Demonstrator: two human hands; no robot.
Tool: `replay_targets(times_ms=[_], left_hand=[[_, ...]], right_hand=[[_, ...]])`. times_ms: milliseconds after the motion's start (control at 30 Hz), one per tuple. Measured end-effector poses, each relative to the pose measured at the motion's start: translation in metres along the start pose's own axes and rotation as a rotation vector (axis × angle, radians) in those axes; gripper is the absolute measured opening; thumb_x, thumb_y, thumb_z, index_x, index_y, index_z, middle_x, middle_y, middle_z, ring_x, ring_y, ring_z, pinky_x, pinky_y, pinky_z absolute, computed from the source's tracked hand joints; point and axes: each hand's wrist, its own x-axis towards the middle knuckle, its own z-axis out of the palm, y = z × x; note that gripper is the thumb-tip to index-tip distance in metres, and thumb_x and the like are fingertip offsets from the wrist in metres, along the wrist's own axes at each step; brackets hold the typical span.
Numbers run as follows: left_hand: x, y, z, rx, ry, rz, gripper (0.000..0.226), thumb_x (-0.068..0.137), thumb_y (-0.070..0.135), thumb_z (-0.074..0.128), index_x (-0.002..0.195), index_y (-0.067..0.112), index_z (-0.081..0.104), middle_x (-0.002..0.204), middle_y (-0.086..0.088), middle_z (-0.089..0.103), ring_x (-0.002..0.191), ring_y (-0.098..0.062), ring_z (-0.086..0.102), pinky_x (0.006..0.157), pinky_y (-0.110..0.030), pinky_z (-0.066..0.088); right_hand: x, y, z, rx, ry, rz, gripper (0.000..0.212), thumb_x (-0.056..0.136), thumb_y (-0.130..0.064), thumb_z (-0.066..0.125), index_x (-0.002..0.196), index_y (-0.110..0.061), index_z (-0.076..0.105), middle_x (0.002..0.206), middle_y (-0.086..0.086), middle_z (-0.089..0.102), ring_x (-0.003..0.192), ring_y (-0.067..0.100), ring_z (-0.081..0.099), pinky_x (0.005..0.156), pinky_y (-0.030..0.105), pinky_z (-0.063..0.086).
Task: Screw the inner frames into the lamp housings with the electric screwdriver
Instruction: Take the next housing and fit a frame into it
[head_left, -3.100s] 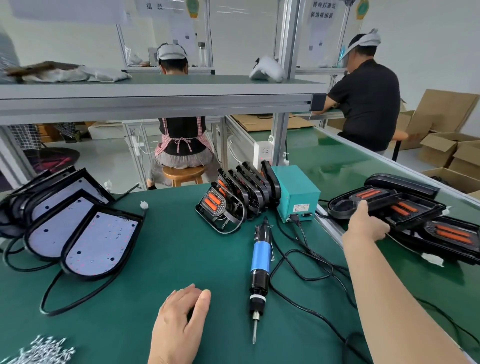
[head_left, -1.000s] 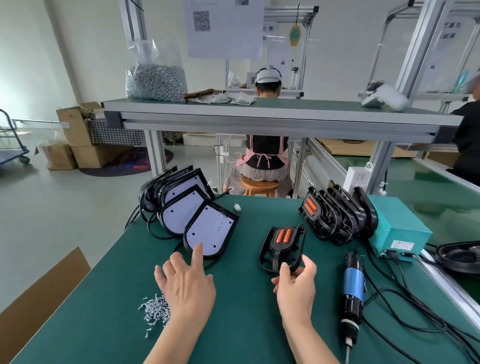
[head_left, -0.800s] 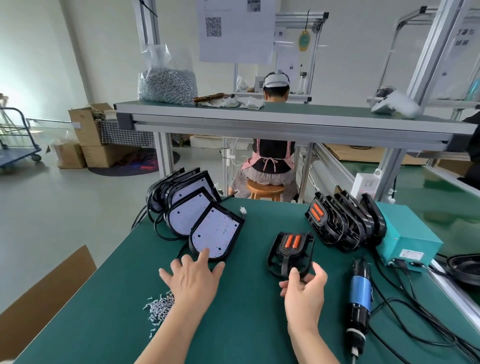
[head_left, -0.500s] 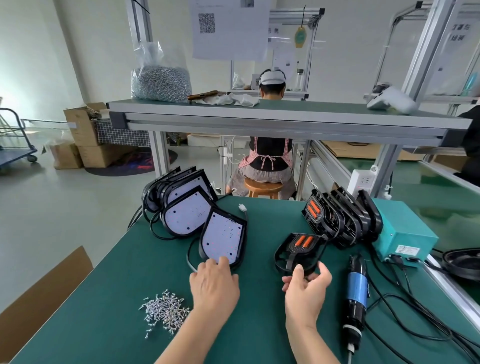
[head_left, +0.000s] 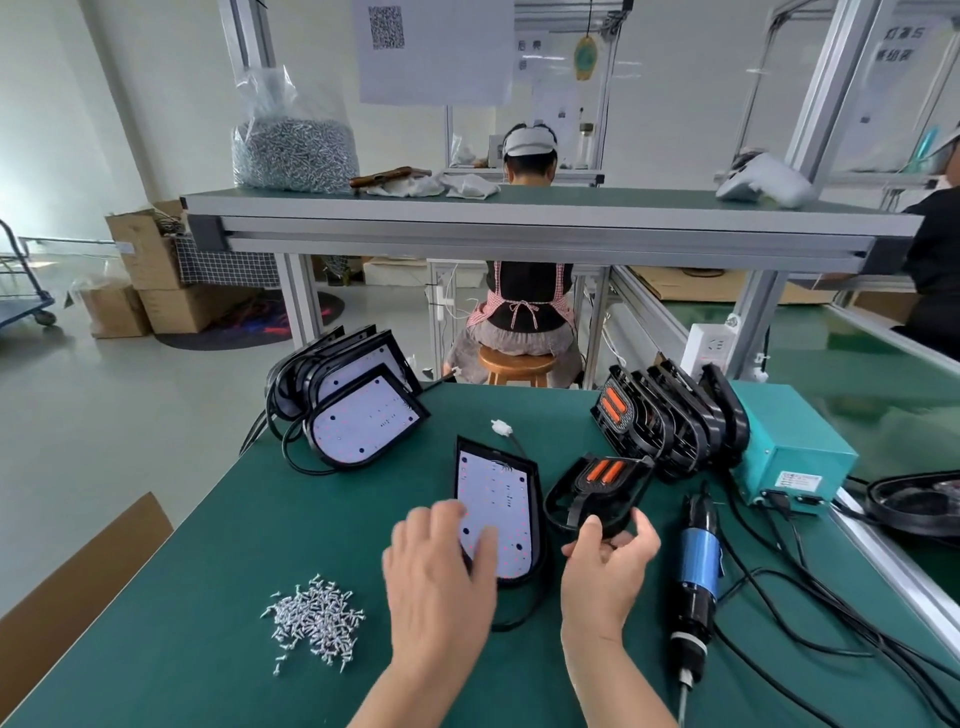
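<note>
Head view: QR-code sheet (head_left: 435, 52), electric screwdriver (head_left: 701, 558)

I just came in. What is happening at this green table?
The left hand rests on a lamp housing lying on the green table; the right hand pinches the near edge of an inner frame beside it. The frame is not yet in the housing. The electric screwdriver lies untouched to the right, loose screws to the left.
</note>
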Motion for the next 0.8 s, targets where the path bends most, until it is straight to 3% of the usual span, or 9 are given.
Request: replay_targets(times_ms=[100,167,267,333,433,533,667,733,800], left_hand=[[0.022,-0.018,0.012,-0.155,-0.078,-0.357,0.033,0.095,0.054,0.054,0.102,0.022,0.056,0.096,0.01,0.061,0.106,-0.02,0.049,0.103,-0.039,0.032],[0.027,-0.023,0.02,-0.271,-0.105,-0.441,0.031,0.095,0.054,0.053,0.098,0.024,0.059,0.084,0.012,0.063,0.102,-0.018,0.054,0.109,-0.04,0.032],[0.028,-0.027,0.028,-0.325,-0.11,-0.448,0.024,0.096,0.045,0.056,0.108,0.026,0.065,0.075,0.013,0.064,0.094,-0.018,0.058,0.102,-0.043,0.042],[0.028,-0.028,0.03,-0.327,-0.131,-0.436,0.028,0.098,0.042,0.053,0.118,0.027,0.065,0.077,0.013,0.066,0.097,-0.022,0.059,0.099,-0.043,0.045],[0.027,-0.028,0.03,-0.315,-0.149,-0.397,0.034,0.102,0.043,0.045,0.122,0.026,0.066,0.083,0.017,0.065,0.098,-0.022,0.059,0.103,-0.044,0.044],[0.027,-0.029,0.031,-0.328,-0.136,-0.397,0.033,0.103,0.043,0.039,0.111,0.027,0.068,0.078,0.017,0.062,0.09,-0.022,0.057,0.102,-0.045,0.044],[0.028,-0.03,0.032,-0.338,-0.115,-0.387,0.025,0.104,0.037,0.04,0.087,0.029,0.056,0.067,0.008,0.057,0.075,-0.018,0.053,0.098,-0.049,0.046],[0.028,-0.029,0.032,-0.333,-0.114,-0.386,0.024,0.104,0.036,0.04,0.095,0.028,0.061,0.072,0.009,0.06,0.078,-0.018,0.054,0.099,-0.048,0.045],[0.028,-0.028,0.032,-0.324,-0.119,-0.394,0.03,0.105,0.038,0.039,0.118,0.029,0.064,0.084,0.012,0.065,0.09,-0.021,0.057,0.103,-0.046,0.042]], right_hand=[[-0.001,-0.002,-0.002,-0.005,0.001,-0.028,0.048,0.101,-0.017,0.059,0.142,-0.012,0.036,0.103,0.02,0.06,0.065,0.024,0.063,0.062,0.026,0.047],[-0.002,-0.004,-0.003,-0.017,-0.006,-0.038,0.048,0.101,-0.02,0.059,0.142,-0.012,0.036,0.1,0.021,0.06,0.06,0.019,0.063,0.064,0.031,0.047],[0.002,-0.003,-0.003,-0.017,-0.007,-0.009,0.044,0.103,-0.018,0.052,0.143,-0.015,0.033,0.098,0.027,0.063,0.05,0.009,0.06,0.063,0.033,0.05],[0.004,-0.002,-0.004,0.011,-0.002,-0.017,0.044,0.105,-0.015,0.048,0.145,-0.015,0.031,0.096,0.028,0.063,0.049,0.01,0.059,0.053,0.023,0.049],[0.001,-0.005,-0.006,0.031,-0.002,-0.066,0.043,0.105,-0.008,0.041,0.146,-0.014,0.031,0.083,0.011,0.063,0.05,0.012,0.059,0.058,0.028,0.049],[-0.002,-0.007,-0.004,0.035,-0.052,-0.095,0.032,0.105,-0.001,0.038,0.135,-0.008,0.041,0.087,0.005,0.06,0.051,0.013,0.061,0.061,0.038,0.051],[-0.008,-0.006,-0.002,-0.069,-0.145,-0.154,0.016,0.107,-0.007,0.042,0.098,-0.015,0.053,0.081,0.028,0.064,0.044,0.013,0.056,0.049,0.018,0.046],[-0.011,-0.005,-0.002,-0.133,-0.176,-0.196,0.018,0.106,-0.009,0.044,0.099,-0.019,0.057,0.077,0.029,0.063,0.041,0.014,0.054,0.049,0.018,0.045],[-0.01,-0.003,-0.002,-0.202,-0.2,-0.202,0.02,0.105,-0.007,0.045,0.109,-0.015,0.063,0.088,0.025,0.062,0.041,0.017,0.056,0.051,0.022,0.047]])
